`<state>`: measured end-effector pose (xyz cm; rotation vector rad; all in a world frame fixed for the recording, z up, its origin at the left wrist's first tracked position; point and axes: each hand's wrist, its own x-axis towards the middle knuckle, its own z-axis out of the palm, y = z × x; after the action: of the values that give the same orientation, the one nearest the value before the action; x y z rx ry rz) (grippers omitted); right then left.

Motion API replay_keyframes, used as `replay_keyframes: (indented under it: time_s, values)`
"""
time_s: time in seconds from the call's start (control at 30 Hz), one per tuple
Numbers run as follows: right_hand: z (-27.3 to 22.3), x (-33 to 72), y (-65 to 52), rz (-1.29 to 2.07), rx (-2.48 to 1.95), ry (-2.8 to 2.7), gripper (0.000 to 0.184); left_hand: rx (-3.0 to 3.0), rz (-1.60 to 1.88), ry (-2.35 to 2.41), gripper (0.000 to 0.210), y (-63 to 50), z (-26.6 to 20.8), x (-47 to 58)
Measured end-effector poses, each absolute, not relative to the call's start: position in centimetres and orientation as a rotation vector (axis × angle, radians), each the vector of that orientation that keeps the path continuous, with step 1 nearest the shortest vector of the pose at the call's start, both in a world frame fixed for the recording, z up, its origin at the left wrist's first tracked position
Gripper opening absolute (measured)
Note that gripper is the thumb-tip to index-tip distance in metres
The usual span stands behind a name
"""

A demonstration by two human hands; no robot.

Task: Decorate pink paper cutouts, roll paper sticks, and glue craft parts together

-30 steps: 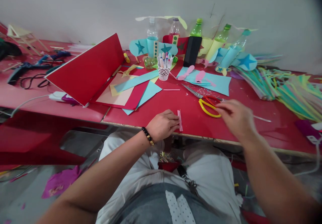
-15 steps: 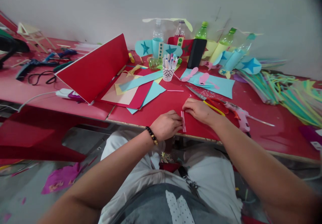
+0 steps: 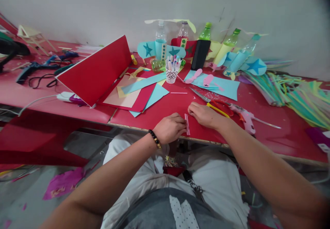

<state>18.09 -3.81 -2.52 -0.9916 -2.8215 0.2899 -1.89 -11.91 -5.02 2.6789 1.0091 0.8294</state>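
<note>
My left hand (image 3: 172, 127), with a beaded bracelet at the wrist, is closed at the table's front edge. Its fingertips hold a short pale pink strip (image 3: 187, 124) that lies on the red tabletop, pointing away from me. My right hand (image 3: 202, 114) is just right of the strip's far end, its fingers curled together low over the table. Anything between those fingertips is hidden. Beyond both hands lies a thin pink stick (image 3: 178, 93). Scissors (image 3: 206, 98) with red and yellow handles and a pink glue gun (image 3: 247, 119) lie right of my right hand.
A cup of pens (image 3: 171, 75) stands toward the back. Coloured paper sheets (image 3: 126, 96) and a tilted red board (image 3: 100, 69) are on the left. Decorated bottles (image 3: 160, 38) line the wall. Bundled coloured strips (image 3: 291, 95) cover the right side.
My right hand has shifted slightly right, away from the far end of the pink strip. The left hand stays at the strip.
</note>
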Motion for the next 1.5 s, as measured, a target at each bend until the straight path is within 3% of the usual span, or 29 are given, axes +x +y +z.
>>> replay_keyframes:
  time_s: [0.3, 0.53, 1.5]
  values:
    - [-1.2, 22.0, -7.7, 0.415, -1.23, -2.446, 0.01, 2.692, 0.838, 1.001, 0.027, -11.8, -5.3, -1.9]
    - [-3.5, 25.1, -10.2, 0.488, -1.45, -2.169, 0.006, 2.745, 0.813, 0.998, 0.027, -11.8, -5.0, -1.8]
    - [-4.4, 25.3, -11.2, 0.46, -1.368, -1.978, 0.006, 2.992, 0.567, 0.929, 0.026, -11.1, -3.4, -1.0]
